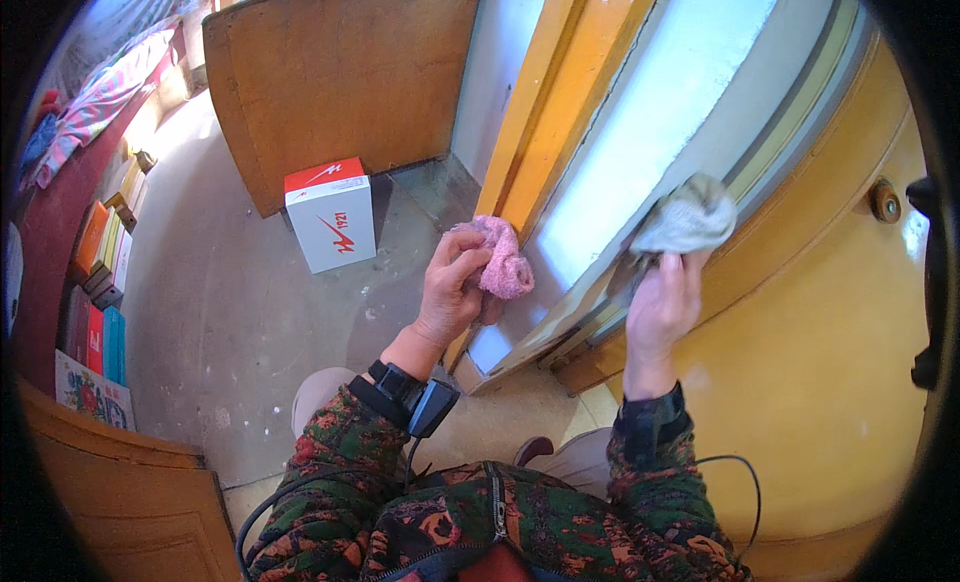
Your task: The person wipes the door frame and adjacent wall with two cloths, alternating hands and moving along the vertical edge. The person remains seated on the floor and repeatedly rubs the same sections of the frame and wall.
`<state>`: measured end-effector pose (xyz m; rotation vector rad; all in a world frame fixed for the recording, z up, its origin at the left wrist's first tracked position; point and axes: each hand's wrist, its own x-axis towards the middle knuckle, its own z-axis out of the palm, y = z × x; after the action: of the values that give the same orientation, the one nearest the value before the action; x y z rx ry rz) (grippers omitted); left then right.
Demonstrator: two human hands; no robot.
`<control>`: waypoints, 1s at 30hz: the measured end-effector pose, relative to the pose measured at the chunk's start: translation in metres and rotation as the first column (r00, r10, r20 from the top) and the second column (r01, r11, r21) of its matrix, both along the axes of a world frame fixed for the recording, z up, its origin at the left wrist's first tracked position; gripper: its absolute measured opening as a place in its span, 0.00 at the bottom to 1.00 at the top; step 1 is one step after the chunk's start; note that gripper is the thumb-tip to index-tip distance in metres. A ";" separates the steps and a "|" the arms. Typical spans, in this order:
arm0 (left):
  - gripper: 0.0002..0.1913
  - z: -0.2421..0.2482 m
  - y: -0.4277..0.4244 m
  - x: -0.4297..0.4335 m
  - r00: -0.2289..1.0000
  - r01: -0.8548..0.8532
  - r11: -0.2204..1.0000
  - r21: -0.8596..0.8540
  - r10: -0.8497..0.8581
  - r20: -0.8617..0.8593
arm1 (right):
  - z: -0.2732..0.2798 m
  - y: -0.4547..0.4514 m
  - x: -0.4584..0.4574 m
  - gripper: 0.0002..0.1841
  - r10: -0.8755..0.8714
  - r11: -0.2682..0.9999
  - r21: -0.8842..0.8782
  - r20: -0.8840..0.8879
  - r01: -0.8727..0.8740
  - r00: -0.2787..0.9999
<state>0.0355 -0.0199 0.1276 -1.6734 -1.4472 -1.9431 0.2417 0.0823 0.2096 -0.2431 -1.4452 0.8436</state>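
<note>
My left hand (451, 285) grips a bunched pink terry cloth (508, 261) in front of the lower part of an orange-painted wooden door frame (551, 124). Farther right, my right hand (664, 304) has hold of a crumpled whitish-grey cloth (686, 216), blurred along its edge. That cloth is close to the narrow white wall (645, 150) between the frame and a yellow wooden door (810, 402); whether it touches the wall, I cannot tell. Dark straps sit on both wrists, with a black device (433, 408) on the left one.
A white and red cardboard box (335, 225) stands on the grey floor (225, 334) against a brown wooden panel (337, 86). Several boxes (101, 319) line the left side. A round door knob (886, 201) juts out at right. Cables (757, 492) hang by both sleeves.
</note>
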 end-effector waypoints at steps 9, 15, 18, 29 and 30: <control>0.18 -0.004 0.001 0.003 0.999 -0.015 0.999 -0.033 0.016 0.035 | -0.156 -0.011 0.005 0.20 -0.274 0.894 -0.265 0.315 0.361 0.909; 0.16 -0.001 0.002 0.004 0.999 -0.050 0.997 -0.059 0.050 0.005 | -0.138 0.015 0.007 0.26 -0.190 0.545 -0.827 0.034 0.135 0.981; 0.14 -0.001 0.002 0.004 0.999 -0.030 0.997 -0.067 0.032 0.034 | -0.086 0.013 0.002 0.24 -0.316 0.859 -0.411 0.043 0.305 0.948; 0.14 -0.003 0.004 0.004 0.997 -0.077 0.996 -0.050 0.076 -0.028 | -0.202 -0.015 -0.011 0.22 -0.214 0.093 -0.981 -0.186 -0.169 0.959; 0.15 -0.002 0.004 0.004 0.995 -0.090 0.995 -0.043 0.088 -0.046 | -0.211 -0.016 -0.013 0.21 -0.135 -0.032 -0.982 -0.179 -0.185 0.974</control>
<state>0.0397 -0.0156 0.1258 -1.6296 -1.5329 -1.8292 0.2289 0.0666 -0.0010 -1.2330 -0.2454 1.8352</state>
